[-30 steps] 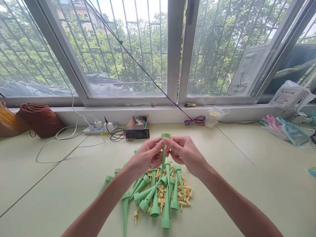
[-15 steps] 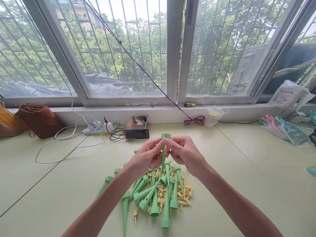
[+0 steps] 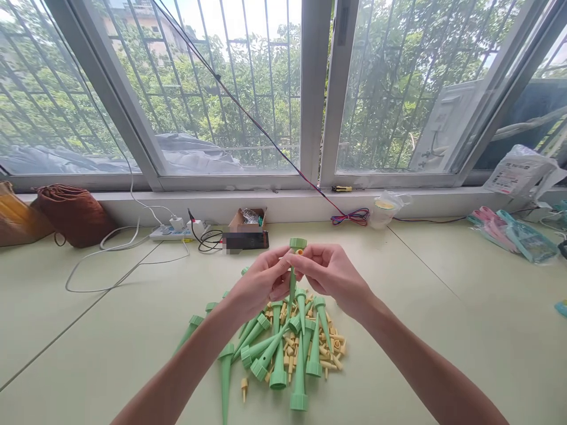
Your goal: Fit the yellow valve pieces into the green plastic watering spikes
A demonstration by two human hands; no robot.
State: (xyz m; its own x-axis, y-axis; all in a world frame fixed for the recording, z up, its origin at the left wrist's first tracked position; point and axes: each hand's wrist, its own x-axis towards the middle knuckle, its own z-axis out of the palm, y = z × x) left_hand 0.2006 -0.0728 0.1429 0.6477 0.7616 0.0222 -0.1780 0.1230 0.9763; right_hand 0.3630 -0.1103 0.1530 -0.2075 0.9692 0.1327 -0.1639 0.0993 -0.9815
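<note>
Both hands meet above a pile in the middle of the pale green table (image 3: 443, 330). My left hand (image 3: 261, 283) pinches an upright green plastic spike (image 3: 294, 260) just below its wide top, tip pointing down. My right hand (image 3: 330, 274) pinches the same spike from the right, its fingertips at a small tan piece (image 3: 299, 252) by the spike's neck. Under the hands lies a heap of several more green spikes (image 3: 277, 348) mixed with several small tan plugs (image 3: 330, 345).
Along the window sill stand a brown bag (image 3: 73, 212), a white power strip with cables (image 3: 175, 231), a small cardboard box (image 3: 248, 221), a coil of coloured wire (image 3: 352, 216) and a plastic-wrapped cup (image 3: 384, 209). Packets (image 3: 514, 236) lie at far right.
My right fingers have shifted slightly left onto the spike's neck, and a small tan piece now shows there. The spike and left hand stay almost still.
</note>
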